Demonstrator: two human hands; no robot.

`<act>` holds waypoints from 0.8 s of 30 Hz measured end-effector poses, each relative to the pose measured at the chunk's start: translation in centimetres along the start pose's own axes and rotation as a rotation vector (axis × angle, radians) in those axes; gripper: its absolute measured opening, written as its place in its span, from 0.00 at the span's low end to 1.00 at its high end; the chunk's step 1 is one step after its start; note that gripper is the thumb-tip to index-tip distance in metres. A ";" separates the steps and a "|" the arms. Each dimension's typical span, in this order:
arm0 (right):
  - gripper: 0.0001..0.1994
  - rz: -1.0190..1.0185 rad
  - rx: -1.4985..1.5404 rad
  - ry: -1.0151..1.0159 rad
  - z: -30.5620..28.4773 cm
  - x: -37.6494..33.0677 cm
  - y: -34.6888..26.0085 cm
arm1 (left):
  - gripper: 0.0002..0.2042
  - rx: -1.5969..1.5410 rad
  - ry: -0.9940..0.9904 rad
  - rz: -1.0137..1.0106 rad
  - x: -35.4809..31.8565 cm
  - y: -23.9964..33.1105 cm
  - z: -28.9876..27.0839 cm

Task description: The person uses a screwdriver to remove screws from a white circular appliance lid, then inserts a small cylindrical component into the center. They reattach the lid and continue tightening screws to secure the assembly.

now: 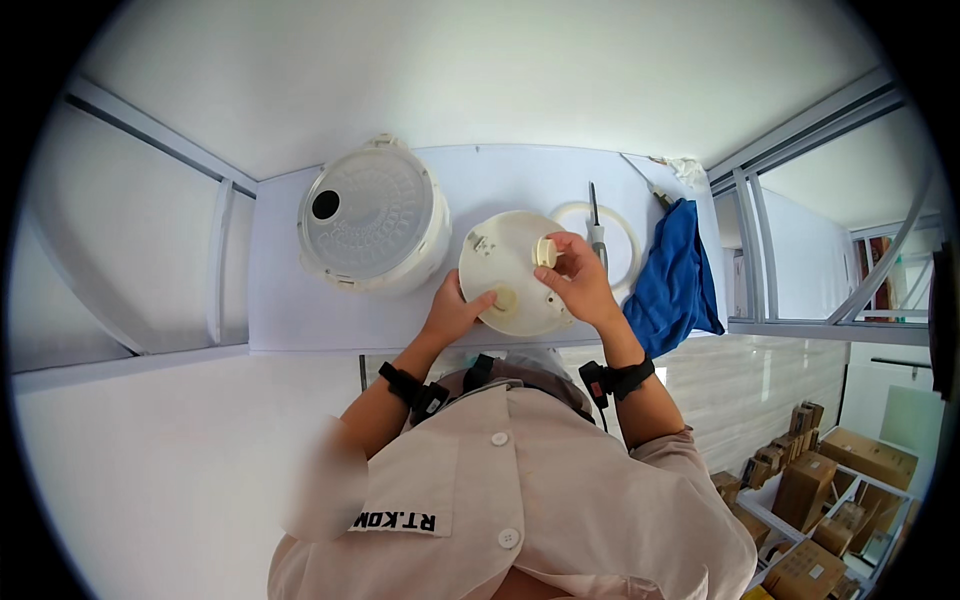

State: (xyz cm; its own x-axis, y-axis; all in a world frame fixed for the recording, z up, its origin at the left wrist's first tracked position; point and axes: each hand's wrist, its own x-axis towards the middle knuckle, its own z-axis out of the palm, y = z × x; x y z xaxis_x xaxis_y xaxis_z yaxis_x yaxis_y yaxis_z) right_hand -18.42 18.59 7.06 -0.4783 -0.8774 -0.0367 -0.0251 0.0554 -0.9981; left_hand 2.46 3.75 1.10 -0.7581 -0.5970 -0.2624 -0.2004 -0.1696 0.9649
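Observation:
A round cream plastic lid (pixel 505 262) is held tilted above the white tabletop (pixel 290 300). My left hand (pixel 455 310) grips its lower left edge, thumb resting near a small round knob (pixel 506 298) on the lid's face. My right hand (pixel 577 280) is on the lid's right side, and its fingers pinch a small cream cap (pixel 546 252) against the lid. Both wrists wear black straps.
A white cooker body (pixel 372 215) with a dimpled lid and a dark hole stands at the left. A white ring gasket (pixel 625 235) and a screwdriver (pixel 595 228) lie behind the lid. A blue cloth (pixel 678 275) hangs at the table's right edge. Cardboard boxes (pixel 840 480) sit on shelves lower right.

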 end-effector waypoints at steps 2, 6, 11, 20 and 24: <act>0.26 0.025 0.292 -0.229 0.7 -0.5 0.3 | 0.28 -0.003 -0.001 -0.007 -0.1 0.2 0.0; 0.23 0.065 0.287 -0.355 2.3 -1.6 -0.8 | 0.28 0.032 0.013 0.004 -0.1 -0.1 -0.3; 0.22 0.155 0.396 -0.365 3.2 -2.2 0.4 | 0.28 0.105 0.033 0.040 0.2 -1.0 -0.5; 0.24 0.244 0.479 -0.324 3.7 -2.9 1.8 | 0.27 0.074 0.023 0.049 0.3 -1.1 -0.6; 0.23 0.230 0.423 -0.311 3.9 -3.1 2.3 | 0.29 0.083 0.033 0.041 0.1 -0.6 -0.6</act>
State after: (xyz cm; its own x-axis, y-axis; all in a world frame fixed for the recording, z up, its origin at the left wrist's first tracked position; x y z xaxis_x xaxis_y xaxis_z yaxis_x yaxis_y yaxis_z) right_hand -13.54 19.53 4.68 -0.1474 -0.9679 -0.2038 0.4332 0.1221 -0.8930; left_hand 2.87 3.29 0.48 -0.7464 -0.6275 -0.2218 -0.2215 -0.0800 0.9719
